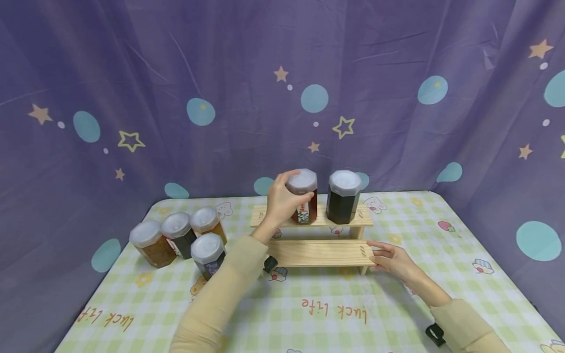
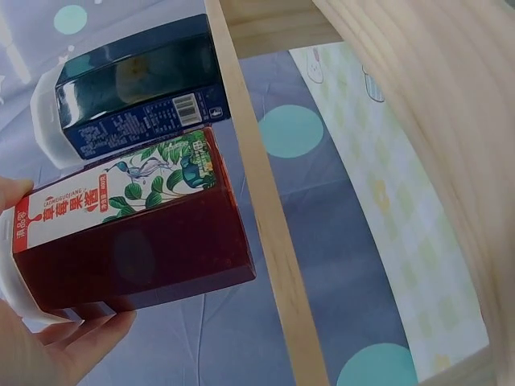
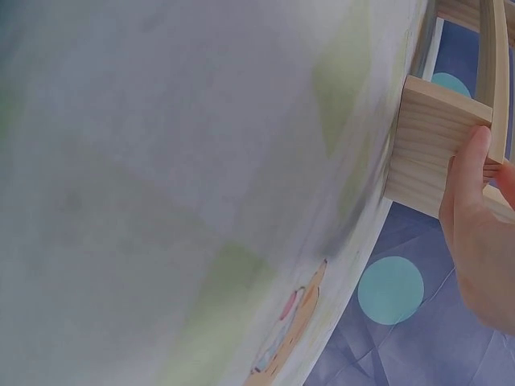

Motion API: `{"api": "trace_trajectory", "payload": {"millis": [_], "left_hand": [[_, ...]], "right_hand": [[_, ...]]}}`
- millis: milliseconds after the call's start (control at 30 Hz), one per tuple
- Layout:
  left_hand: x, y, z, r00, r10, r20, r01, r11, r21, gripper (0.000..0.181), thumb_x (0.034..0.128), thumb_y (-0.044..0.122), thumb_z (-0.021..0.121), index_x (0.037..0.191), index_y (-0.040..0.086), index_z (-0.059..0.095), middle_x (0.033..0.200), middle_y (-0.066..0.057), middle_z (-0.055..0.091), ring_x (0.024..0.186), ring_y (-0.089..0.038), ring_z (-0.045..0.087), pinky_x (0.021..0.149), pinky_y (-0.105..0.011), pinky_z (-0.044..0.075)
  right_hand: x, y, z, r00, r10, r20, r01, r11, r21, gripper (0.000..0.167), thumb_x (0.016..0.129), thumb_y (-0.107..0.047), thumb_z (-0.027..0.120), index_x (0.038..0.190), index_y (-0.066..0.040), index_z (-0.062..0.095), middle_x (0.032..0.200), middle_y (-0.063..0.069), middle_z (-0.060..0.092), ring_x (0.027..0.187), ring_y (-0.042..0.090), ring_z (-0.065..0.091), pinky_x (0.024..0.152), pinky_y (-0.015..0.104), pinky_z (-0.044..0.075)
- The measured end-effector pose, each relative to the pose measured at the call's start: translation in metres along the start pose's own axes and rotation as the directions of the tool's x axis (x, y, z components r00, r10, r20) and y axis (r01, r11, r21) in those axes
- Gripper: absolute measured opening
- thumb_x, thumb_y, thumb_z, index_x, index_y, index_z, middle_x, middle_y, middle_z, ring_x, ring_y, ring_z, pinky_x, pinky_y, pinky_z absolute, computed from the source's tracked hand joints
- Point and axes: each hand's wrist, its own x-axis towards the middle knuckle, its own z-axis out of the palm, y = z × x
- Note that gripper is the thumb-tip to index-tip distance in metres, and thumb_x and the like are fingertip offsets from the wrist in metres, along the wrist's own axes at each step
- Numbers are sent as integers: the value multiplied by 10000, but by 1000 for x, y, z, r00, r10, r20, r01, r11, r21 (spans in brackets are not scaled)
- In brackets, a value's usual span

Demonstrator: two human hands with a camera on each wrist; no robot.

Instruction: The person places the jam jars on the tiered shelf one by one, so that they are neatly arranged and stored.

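Note:
My left hand (image 1: 282,201) grips a jar of dark red jam (image 2: 137,241) by its white lid, fingers and thumb on either side. The jar, with a leaf-patterned label, is at the upper board (image 1: 265,215) of a two-step wooden rack; whether its base fully rests there I cannot tell. Just to its right a dark jar (image 1: 342,206) with a white lid stands on the same board. At the right end of the lower board (image 1: 318,252), my right hand (image 1: 393,262) pinches the wood (image 3: 442,141) between fingers and thumb.
Left of the rack, several lidded jars stand grouped: a brown one (image 1: 154,247), a dark one (image 1: 180,238), an amber one (image 1: 209,223) and another dark one (image 1: 209,255). A checked cloth (image 1: 326,328) covers the table. Behind it hangs a purple curtain (image 1: 247,73).

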Motion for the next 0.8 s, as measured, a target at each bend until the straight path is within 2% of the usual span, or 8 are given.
{"api": "trace_trajectory", "payload": {"millis": [100, 333, 533, 800], "left_hand": [[0, 1, 3, 1000, 6, -2, -6, 1000, 0, 568, 656, 242, 772, 1170, 132, 558, 1123, -115, 534, 925, -267, 540, 708, -372, 484], [0, -1, 10, 1000, 11, -14, -11, 1000, 3, 558, 651, 224, 778, 1159, 132, 565, 1131, -104, 537, 924, -257, 538, 712, -358, 482], [0, 1, 14, 1000, 16, -15, -16, 1000, 8, 564, 637, 223, 783, 1149, 120, 571, 1127, -109, 543, 939, -265, 526, 734, -371, 461], [1, 1, 22, 999, 32, -18, -31, 998, 57, 568, 626, 242, 786, 1140, 123, 576, 1134, -91, 548, 958, -253, 531, 760, -372, 441]], "right_hand": [[-1, 0, 0, 1000, -16, 11, 16, 1000, 0, 547, 823, -87, 616, 1292, 73, 384, 1063, 170, 554, 828, 134, 609, 741, 326, 507], [1, -2, 3, 998, 56, -35, -58, 997, -45, 543, 849, -26, 556, 1322, 89, 315, 1180, 290, 463, 859, 135, 601, 780, 347, 492], [1, -2, 1, 998, 56, -37, -58, 997, -48, 532, 859, -14, 539, 1327, 85, 308, 1200, 301, 446, 854, 123, 600, 778, 353, 493], [2, 2, 0, 998, 52, -29, -54, 998, -40, 528, 862, -4, 530, 1328, 89, 300, 1186, 288, 454, 846, 122, 601, 789, 370, 485]]}}
